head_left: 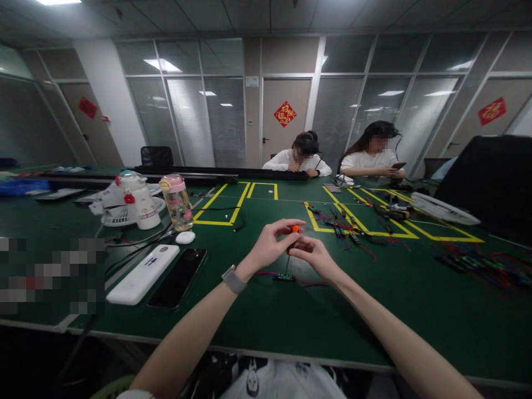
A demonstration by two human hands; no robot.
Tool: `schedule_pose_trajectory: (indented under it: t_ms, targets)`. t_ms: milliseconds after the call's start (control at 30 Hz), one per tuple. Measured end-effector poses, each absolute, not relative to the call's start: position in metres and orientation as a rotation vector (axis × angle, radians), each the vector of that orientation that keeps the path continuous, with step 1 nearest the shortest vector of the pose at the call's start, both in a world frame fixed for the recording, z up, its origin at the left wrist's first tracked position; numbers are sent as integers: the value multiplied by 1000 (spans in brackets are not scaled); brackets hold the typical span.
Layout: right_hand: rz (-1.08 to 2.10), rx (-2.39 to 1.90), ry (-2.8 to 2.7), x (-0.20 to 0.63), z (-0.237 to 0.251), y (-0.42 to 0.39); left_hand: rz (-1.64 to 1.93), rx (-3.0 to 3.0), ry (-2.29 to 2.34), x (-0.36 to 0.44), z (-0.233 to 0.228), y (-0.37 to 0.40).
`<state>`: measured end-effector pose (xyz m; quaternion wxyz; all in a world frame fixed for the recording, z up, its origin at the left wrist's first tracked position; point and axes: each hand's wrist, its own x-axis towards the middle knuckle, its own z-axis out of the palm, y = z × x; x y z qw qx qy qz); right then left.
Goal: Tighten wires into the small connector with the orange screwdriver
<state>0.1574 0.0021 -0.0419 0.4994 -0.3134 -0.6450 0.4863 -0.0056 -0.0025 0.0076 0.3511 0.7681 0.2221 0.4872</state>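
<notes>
Orange-capped screwdriver, gripped by left hand and right hand at frame centre, stands near-vertical, apparently to align its tip with the circuit board.

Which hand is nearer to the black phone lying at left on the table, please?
Left: the left hand is to the right of the black phone; the right hand is farther off on that side.

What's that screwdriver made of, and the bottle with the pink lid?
The screwdriver's orange handle end looks like smooth plastic, from its bright, even colour; its thin, straight shaft suggests metal. The bottle is see-through, so perhaps clear plastic or glass; its pink lid looks like solid-coloured plastic.
</notes>
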Motion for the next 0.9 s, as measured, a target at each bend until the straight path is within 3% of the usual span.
schedule_pose_trajectory:
  t_ms: [167,400,633,900]
  targets:
    - [1192,-704,-1517,144,-43,-3,1474,2156,774,-5,8,-6]
    - [1226,-737,-1546,149,-42,1,1291,2058,564,-5,13,-8]
    - [1254,-670,-1470,142,-40,0,1563,2171,775,-3,8,-10]
    - [1287,-668,-1557,151,-38,2,1285,1961,566,-8,13,-7]
